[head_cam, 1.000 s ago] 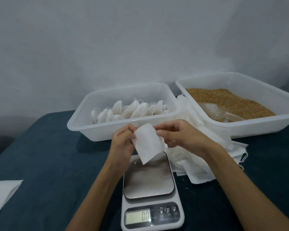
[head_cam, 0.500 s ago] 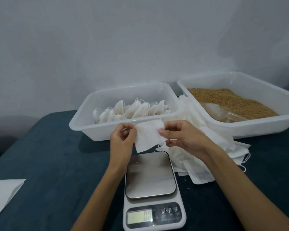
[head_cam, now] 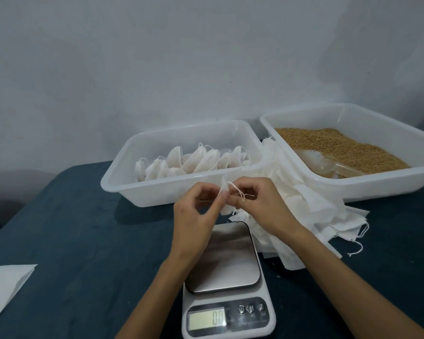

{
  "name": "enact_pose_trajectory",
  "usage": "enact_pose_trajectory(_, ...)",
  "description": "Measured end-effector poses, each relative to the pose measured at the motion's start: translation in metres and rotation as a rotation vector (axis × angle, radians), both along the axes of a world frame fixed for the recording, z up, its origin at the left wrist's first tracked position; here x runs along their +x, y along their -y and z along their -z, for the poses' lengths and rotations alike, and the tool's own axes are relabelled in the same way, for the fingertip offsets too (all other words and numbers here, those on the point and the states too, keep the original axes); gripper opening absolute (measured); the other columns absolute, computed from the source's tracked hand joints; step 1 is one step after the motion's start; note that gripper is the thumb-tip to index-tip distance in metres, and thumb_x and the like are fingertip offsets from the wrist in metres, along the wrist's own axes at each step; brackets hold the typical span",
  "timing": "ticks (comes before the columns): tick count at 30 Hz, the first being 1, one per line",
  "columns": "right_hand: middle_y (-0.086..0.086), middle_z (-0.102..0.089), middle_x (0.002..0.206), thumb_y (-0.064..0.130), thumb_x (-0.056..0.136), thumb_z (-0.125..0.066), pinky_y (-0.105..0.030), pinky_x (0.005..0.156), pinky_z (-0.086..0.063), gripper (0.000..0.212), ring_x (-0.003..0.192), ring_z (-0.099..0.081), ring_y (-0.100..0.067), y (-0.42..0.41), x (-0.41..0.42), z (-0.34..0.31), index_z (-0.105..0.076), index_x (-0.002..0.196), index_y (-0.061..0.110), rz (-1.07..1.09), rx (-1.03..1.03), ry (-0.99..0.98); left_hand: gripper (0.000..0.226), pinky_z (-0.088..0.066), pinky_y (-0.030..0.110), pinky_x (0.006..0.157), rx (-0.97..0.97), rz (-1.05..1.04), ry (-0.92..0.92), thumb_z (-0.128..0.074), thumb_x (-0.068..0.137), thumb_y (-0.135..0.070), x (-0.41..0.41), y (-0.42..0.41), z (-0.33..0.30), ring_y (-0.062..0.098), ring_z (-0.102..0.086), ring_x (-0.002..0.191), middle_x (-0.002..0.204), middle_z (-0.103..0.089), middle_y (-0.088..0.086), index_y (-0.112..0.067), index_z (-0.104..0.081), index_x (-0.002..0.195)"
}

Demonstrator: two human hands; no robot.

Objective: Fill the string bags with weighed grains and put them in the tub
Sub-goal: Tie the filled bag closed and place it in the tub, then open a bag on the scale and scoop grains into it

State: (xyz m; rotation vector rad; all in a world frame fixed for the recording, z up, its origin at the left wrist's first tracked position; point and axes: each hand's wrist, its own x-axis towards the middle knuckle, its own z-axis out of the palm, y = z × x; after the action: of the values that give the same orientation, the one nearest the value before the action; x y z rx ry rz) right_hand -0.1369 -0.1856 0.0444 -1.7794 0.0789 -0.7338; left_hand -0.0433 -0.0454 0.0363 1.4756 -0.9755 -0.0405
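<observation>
Both grips, left hand [head_cam: 194, 211] and right hand [head_cam: 260, 206], pinch an empty string bag [head_cam: 227, 206] above the scale [head_cam: 227, 272]; best spread its mouth wide, strings clear, before scooping grains [head_cam: 333, 148].

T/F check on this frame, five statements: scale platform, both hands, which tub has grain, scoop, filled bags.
1. The scale platform is bare. True.
2. Left hand and right hand both hold the string bag. True.
3. The grain is in the left tub. False: grain fills the right tub.
4. A clear scoop lies in the grain. True.
5. Filled bags sit on the scale. False: filled bags sit in the left tub.
</observation>
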Motion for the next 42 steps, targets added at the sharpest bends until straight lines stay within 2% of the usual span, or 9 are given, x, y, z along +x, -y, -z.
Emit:
enact_pose_trajectory(8, 0.003, -0.069, 0.071, 0.008, 0.097, -0.065, -0.028, 0.067, -0.054, 0.014, 0.066, -0.067, -0.017, -0.007, -0.001, -0.002, -0.063, 0.095, 0.022, 0.118, 0.080, 0.016, 0.018, -0.053, 0.021, 0.072, -0.053, -0.060, -0.163, -0.070, 0.100, -0.016, 0.006, -0.002, -0.004, 0.010, -0.064, 0.071, 0.074, -0.071, 0.000, -0.016, -0.075, 0.083)
enact_pose_trajectory(13, 0.007, -0.061, 0.083, 0.005, 0.093, -0.053, -0.026, 0.069, -0.047, 0.019, 0.077, -0.057, -0.012, -0.012, -0.002, 0.004, -0.062, 0.094, 0.022, 0.261, -0.505, 0.078, 0.024, -0.051, 0.022, 0.066, -0.023, -0.101, -0.173, -0.069, 0.097, -0.009, 0.004, -0.002, -0.002, 0.010, -0.059, 0.064, 0.066, -0.065, 0.001, -0.011, -0.069, 0.073)
enact_pose_trajectory(15, 0.006, -0.062, 0.086, 0.010, 0.094, -0.051, -0.025, 0.070, -0.046, 0.018, 0.079, -0.056, -0.009, -0.011, 0.000, 0.007, -0.068, 0.096, 0.017, 0.291, -0.575, 0.044, 0.023, -0.054, 0.029, 0.066, -0.028, -0.096, -0.159, -0.068, 0.098, -0.010, 0.003, -0.002, -0.001, 0.020, -0.061, 0.067, 0.070, -0.066, 0.006, -0.011, -0.069, 0.075)
enact_pose_trajectory(18, 0.007, -0.066, 0.085, 0.017, 0.094, -0.054, -0.028, 0.071, -0.050, 0.021, 0.078, -0.060, -0.011, -0.010, 0.000, 0.007, -0.075, 0.097, 0.016, 0.276, -0.459, 0.011, 0.019, -0.054, 0.035, 0.070, -0.028, -0.076, -0.096, -0.068, 0.100, -0.017, 0.003, -0.002, -0.001, 0.027, -0.064, 0.074, 0.076, -0.069, 0.005, -0.014, -0.072, 0.081)
enact_pose_trajectory(22, 0.000, -0.071, 0.084, 0.045, 0.098, -0.059, -0.041, 0.076, -0.056, 0.030, 0.081, -0.067, -0.025, -0.016, 0.000, 0.000, -0.076, 0.088, 0.023, 0.117, 0.004, 0.019, 0.013, -0.056, 0.034, 0.080, -0.022, 0.000, 0.017, -0.066, 0.101, -0.023, -0.001, -0.003, -0.004, 0.023, -0.069, 0.090, 0.092, -0.071, 0.000, -0.019, -0.076, 0.094)
enact_pose_trajectory(27, -0.004, -0.057, 0.070, 0.019, 0.090, -0.076, -0.030, 0.068, -0.047, 0.021, 0.069, -0.053, -0.019, -0.006, -0.001, -0.003, -0.068, 0.081, 0.002, 0.102, 0.203, 0.092, 0.018, -0.057, 0.032, 0.088, -0.042, -0.020, -0.012, -0.065, 0.097, -0.021, 0.000, -0.001, -0.002, 0.021, -0.065, 0.109, 0.115, -0.065, -0.005, -0.024, -0.075, 0.111)
enact_pose_trajectory(31, -0.015, -0.075, 0.105, 0.012, 0.091, -0.072, -0.030, 0.080, -0.058, 0.018, 0.097, -0.072, -0.025, -0.001, -0.005, -0.006, -0.074, 0.106, 0.002, -0.149, 0.509, 0.115, 0.043, -0.059, 0.030, 0.092, -0.059, 0.032, -0.370, -0.077, 0.092, -0.038, 0.005, -0.001, -0.006, 0.014, -0.068, 0.118, 0.130, -0.070, -0.004, -0.024, -0.064, 0.130)
enact_pose_trajectory(35, -0.005, -0.069, 0.092, 0.019, 0.088, -0.077, -0.031, 0.076, -0.054, 0.021, 0.081, -0.065, -0.017, -0.001, 0.000, -0.003, -0.070, 0.078, 0.002, 0.148, 0.250, 0.091, 0.027, -0.062, 0.040, 0.088, -0.062, 0.099, -0.503, -0.077, 0.089, -0.027, 0.007, -0.003, -0.006, 0.031, -0.075, 0.102, 0.106, -0.079, 0.011, -0.008, -0.077, 0.109)
enact_pose_trajectory(42, 0.011, -0.047, 0.057, 0.026, 0.093, -0.073, -0.020, 0.046, -0.033, 0.029, 0.047, -0.037, -0.009, -0.001, -0.003, -0.002, -0.063, 0.071, 0.009, 0.270, 0.203, 0.115, 0.012, -0.059, 0.032, 0.063, -0.072, -0.032, -0.381, -0.071, 0.098, -0.018, 0.009, -0.001, 0.001, 0.017, -0.067, 0.071, 0.091, -0.078, 0.011, -0.009, -0.078, 0.097)
